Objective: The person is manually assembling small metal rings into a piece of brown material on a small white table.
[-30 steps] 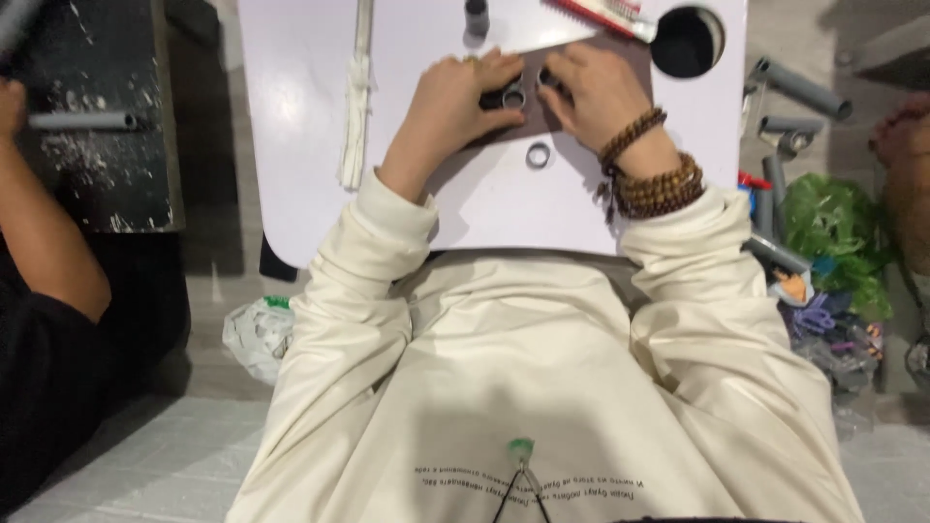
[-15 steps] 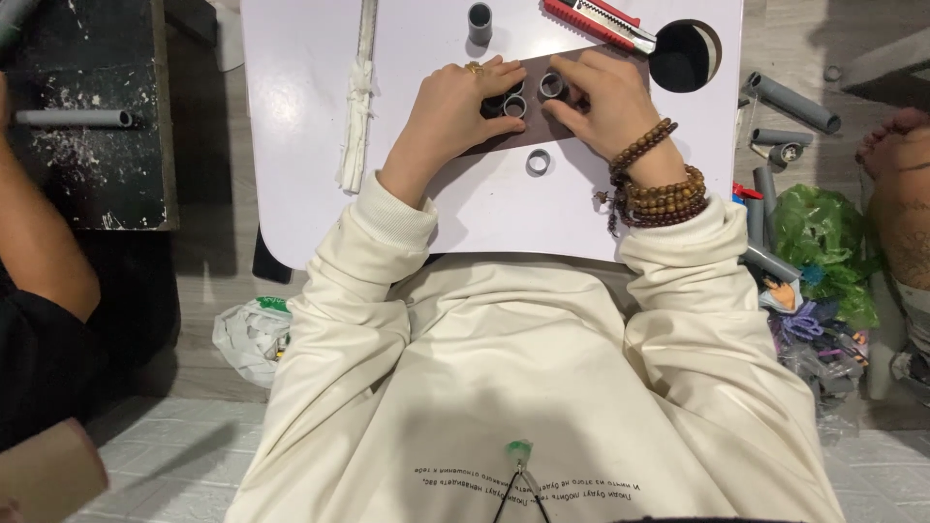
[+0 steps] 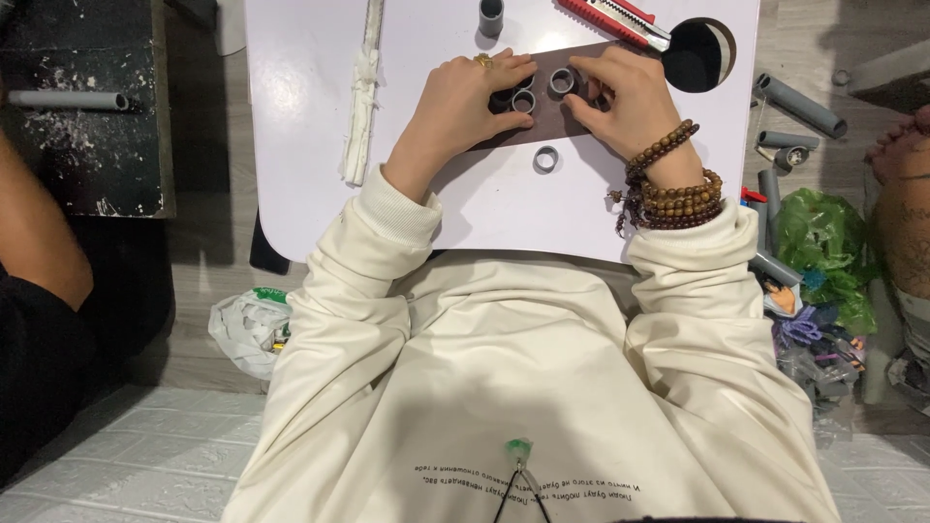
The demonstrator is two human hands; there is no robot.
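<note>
On a small white table [image 3: 310, 174] lies a dark brown strip [image 3: 542, 121] with short grey pipe rings standing on it. My left hand [image 3: 460, 107] rests on the strip, its fingers pinching one grey ring [image 3: 524, 101]. My right hand [image 3: 630, 97], with wooden bead bracelets at the wrist, touches a second grey ring [image 3: 562, 81] beside it. A third loose ring [image 3: 546, 159] lies on the table just below the strip, apart from both hands.
A red utility knife [image 3: 612, 21], a short grey pipe piece [image 3: 491, 15] and a long white stick [image 3: 363, 87] lie on the table, which has a round hole [image 3: 699, 54]. Grey pipes [image 3: 799, 105] and a green bag [image 3: 823, 252] lie on the floor right. Another person's arm [image 3: 39, 261] is at left.
The view has shifted slightly, so the table sits lower in frame. Both hands stay on the strip, with small finger movements on the rings.
</note>
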